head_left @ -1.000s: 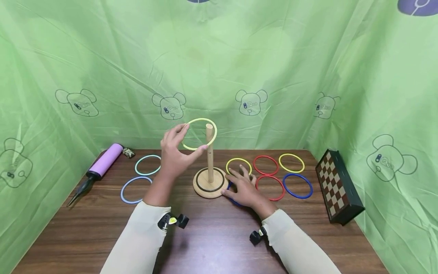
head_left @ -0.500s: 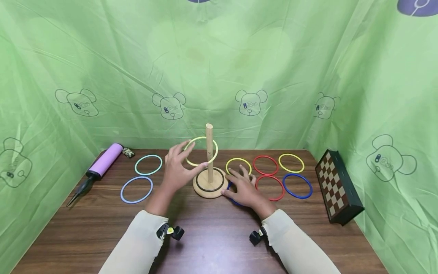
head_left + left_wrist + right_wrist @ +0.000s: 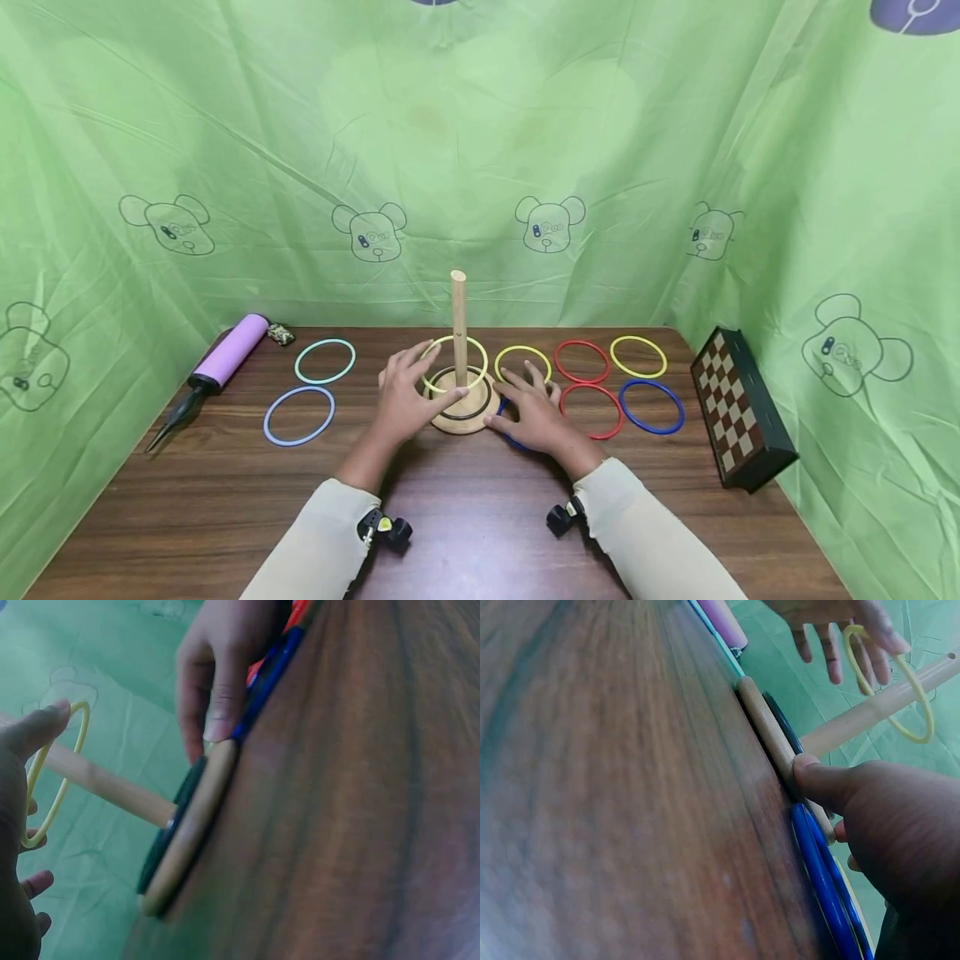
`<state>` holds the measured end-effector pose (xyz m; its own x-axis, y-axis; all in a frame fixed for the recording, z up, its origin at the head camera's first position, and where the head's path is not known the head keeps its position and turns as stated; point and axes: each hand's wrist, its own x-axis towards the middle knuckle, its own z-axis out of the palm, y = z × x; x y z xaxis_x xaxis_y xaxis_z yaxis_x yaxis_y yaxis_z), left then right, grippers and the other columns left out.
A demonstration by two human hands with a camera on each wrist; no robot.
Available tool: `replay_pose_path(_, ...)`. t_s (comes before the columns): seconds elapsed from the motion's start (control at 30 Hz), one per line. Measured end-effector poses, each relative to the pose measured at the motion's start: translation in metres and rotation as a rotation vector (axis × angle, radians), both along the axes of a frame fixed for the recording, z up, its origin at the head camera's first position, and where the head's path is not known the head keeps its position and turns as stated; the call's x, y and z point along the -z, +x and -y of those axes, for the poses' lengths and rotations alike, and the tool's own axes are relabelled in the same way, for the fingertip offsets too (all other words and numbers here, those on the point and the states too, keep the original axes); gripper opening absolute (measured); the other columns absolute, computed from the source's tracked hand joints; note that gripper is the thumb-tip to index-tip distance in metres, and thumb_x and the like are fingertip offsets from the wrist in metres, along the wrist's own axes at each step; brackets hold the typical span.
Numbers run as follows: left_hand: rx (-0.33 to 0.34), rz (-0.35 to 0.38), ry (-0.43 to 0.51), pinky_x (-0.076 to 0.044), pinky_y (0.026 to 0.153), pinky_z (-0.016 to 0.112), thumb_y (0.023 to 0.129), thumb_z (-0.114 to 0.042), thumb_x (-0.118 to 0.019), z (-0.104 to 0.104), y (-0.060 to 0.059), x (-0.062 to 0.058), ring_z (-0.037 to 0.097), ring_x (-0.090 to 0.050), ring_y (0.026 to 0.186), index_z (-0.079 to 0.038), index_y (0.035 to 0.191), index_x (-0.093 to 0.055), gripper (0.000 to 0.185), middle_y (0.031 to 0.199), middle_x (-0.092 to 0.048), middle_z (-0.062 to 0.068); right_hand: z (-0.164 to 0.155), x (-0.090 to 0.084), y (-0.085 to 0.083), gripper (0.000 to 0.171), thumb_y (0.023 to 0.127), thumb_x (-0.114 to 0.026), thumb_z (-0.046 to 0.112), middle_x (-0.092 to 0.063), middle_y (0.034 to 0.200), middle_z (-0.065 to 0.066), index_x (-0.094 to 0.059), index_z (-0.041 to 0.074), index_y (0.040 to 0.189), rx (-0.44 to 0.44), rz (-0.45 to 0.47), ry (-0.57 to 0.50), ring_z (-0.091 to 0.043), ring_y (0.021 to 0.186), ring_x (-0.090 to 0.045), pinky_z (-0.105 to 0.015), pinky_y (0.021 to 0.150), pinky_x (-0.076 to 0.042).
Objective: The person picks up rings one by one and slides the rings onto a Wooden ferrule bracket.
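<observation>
Pinched between thumb and fingertips of the left hand point(image 3: 408, 393): a pale yellow ring point(image 3: 487, 364), thumb at the near edge, fingers at the left. Palm turned toward the peg point(image 3: 460, 317); forearm enters from lower left; the lower fingers hang spread apart in the left wrist view.

Right hand point(image 3: 536, 417): fingers fanned apart and extended, thumb touching the rim of the round base point(image 3: 468, 428), other fingers reaching over a darker yellow ring point(image 3: 522, 347). A blue ring point(image 3: 821, 881) lies partly hidden beneath this hand, just beside the base.

Held ring: thin, smooth, round, lemon-toned. Position: encircling the peg, raised clear of the base, roughly level. Peg stands upright, light wood, its top exposed above the ring. Below, a black ring point(image 3: 465, 419) lies on the base, around the peg's foot.
</observation>
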<state>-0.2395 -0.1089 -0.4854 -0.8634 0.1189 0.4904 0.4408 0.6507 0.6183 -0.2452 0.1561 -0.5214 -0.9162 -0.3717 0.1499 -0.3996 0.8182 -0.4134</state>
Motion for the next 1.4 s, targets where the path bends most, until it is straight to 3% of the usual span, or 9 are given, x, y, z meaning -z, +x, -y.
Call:
replay_pose_path(0.2,0.021,0.037,-0.011,-0.036,0.112,0.065,0.080,-0.050,-0.096,-0.003,-0.003,0.013,0.041,-0.049,0.148,-0.010,0.154,-0.064,0.090,0.164,-0.057,0.012,-0.001,0.001,-0.002,0.071,0.099,-0.075,0.058,-0.044,0.175,-0.009,-0.060,0.023,0.159,-0.006,-0.017,-0.009,-0.047,0.170,-0.014,-0.085,0.119,-0.019)
replay_pose_path(0.43,0.023,0.057,-0.051,-0.037,0.111,0.068,0.081,-0.053,-0.094,-0.006,-0.004,0.026,0.046,-0.050,0.146,-0.010,0.153,-0.065,0.089,0.163,-0.058,0.015,0.001,-0.001,-0.002,0.076,0.099,-0.080,0.048,-0.045,0.174,-0.011,-0.054,0.013,0.162,-0.036,-0.033,-0.072,-0.045,0.169,-0.016,-0.082,0.121,-0.020)
replay_pose_path(0.63,0.022,0.083,-0.050,-0.037,0.111,0.068,0.081,-0.053,-0.094,-0.004,-0.004,0.031,0.044,-0.049,0.148,-0.009,0.153,-0.064,0.089,0.164,-0.057,0.013,0.001,-0.001,-0.003,0.087,0.097,-0.083,0.041,-0.045,0.174,-0.011,-0.044,0.007,0.167,-0.053,-0.054,-0.127,-0.044,0.168,-0.018,-0.079,0.120,-0.022)
replay_pose_path(0.9,0.034,0.083,-0.069,-0.036,0.114,0.070,0.080,-0.053,-0.095,-0.003,-0.004,0.037,0.043,-0.050,0.147,-0.012,0.153,-0.065,0.088,0.164,-0.057,0.013,0.001,0.001,-0.003,0.077,0.098,-0.082,0.038,-0.045,0.174,-0.008,-0.050,0.016,0.165,-0.085,-0.036,-0.143,-0.046,0.167,-0.021,-0.079,0.116,-0.024)
replay_pose_path(1.4,0.036,0.137,-0.137,-0.034,0.117,0.072,0.082,-0.058,-0.092,-0.002,-0.005,0.043,0.043,-0.047,0.149,-0.014,0.156,-0.063,0.091,0.166,-0.055,0.012,0.001,0.002,-0.002,0.075,0.097,-0.083,0.034,-0.044,0.175,-0.010,-0.053,0.013,0.163,-0.114,-0.031,-0.150,-0.047,0.167,-0.021,-0.078,0.115,-0.024)
